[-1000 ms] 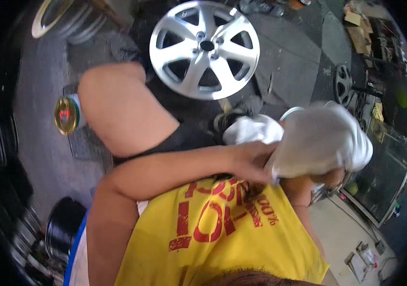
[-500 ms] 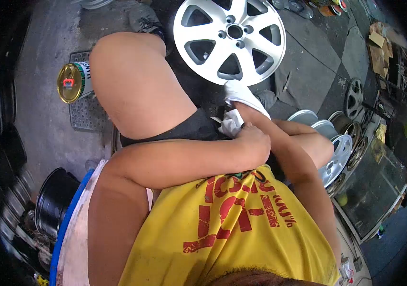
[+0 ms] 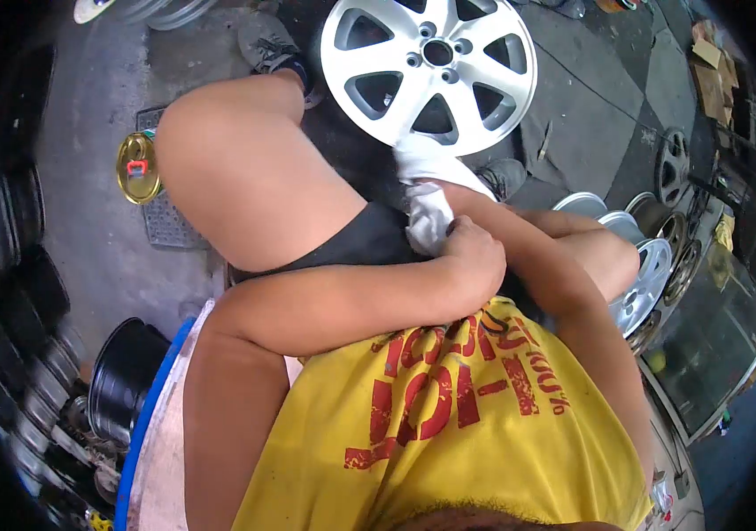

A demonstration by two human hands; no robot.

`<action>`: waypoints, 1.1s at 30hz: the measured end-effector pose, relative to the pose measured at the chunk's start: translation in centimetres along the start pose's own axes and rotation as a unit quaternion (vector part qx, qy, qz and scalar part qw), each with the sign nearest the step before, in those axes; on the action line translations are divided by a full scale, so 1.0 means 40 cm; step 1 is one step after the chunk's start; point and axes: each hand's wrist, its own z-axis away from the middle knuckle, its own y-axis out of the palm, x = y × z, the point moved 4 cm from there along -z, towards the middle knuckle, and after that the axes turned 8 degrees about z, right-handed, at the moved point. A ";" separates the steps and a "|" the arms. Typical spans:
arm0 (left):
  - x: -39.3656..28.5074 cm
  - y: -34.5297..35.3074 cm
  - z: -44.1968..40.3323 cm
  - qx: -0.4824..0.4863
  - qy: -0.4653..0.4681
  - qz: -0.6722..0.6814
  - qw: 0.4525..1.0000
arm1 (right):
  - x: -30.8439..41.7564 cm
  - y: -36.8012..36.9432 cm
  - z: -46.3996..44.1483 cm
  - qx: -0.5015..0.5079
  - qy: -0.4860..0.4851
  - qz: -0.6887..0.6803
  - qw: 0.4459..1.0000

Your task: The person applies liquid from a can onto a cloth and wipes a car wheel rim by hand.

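My left hand (image 3: 475, 257) is bare and closed, with its fingers on a crumpled white cloth (image 3: 429, 219) that looks like glove fabric. Just beyond it, my right hand (image 3: 435, 165) wears a white glove; its fingertips are smeared by motion, so their shape is unclear. The two forearms cross in front of my yellow shirt (image 3: 449, 398). Past the gloved hand lies a silver alloy wheel (image 3: 400, 73), face up, with spokes and several bolt holes around its centre bore. The gloved fingers overlap the wheel's near rim in view; contact cannot be judged.
A gold-topped can (image 3: 137, 168) stands on a perforated metal plate (image 3: 170, 221) beyond my left knee. Several wheels (image 3: 646, 288) are stacked at my right, near a glass pane (image 3: 714, 336). Dark wheels (image 3: 126, 380) line the left, beside a blue-rimmed round surface (image 3: 155, 389).
The gloved right hand has shifted slightly left, and its tip has become blurred. The white cloth by my left hand looks more stretched upright. The whole view has moved a little.
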 end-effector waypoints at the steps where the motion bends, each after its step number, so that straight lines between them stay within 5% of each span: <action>1: 0.006 -0.003 0.000 0.001 -0.004 -0.002 1.000 | 0.004 0.023 -0.018 -0.060 -0.063 0.027 0.996; 4: 0.006 0.020 0.009 0.045 0.027 -0.035 0.998 | 0.057 0.051 -0.004 -0.243 -0.228 0.092 0.938; 7: 0.001 0.010 0.011 -0.121 0.027 -0.010 0.992 | -0.011 -0.009 0.046 -0.131 -0.132 0.065 0.981; 9: -0.011 -0.003 0.007 -0.081 0.031 -0.010 0.996 | 0.025 -0.054 0.080 -0.016 -0.026 0.038 0.999; 14: 0.011 0.019 -0.009 0.001 -0.002 -0.021 1.000 | 0.018 0.066 -0.039 -0.162 -0.121 0.046 0.978; 19: 0.003 0.014 -0.003 -0.078 0.019 -0.014 0.997 | -0.010 0.019 0.025 -0.138 -0.109 0.054 0.983; 26: 0.023 0.014 0.006 0.031 -0.018 -0.042 0.998 | 0.019 0.048 -0.058 -0.183 -0.122 0.038 0.975; 31: 0.013 0.030 -0.005 -0.128 0.041 -0.042 0.990 | -0.024 0.004 0.034 -0.139 -0.114 0.053 0.982; 33: 0.012 0.031 -0.003 -0.092 0.031 -0.063 0.993 | -0.001 0.020 -0.004 -0.137 -0.104 0.046 0.984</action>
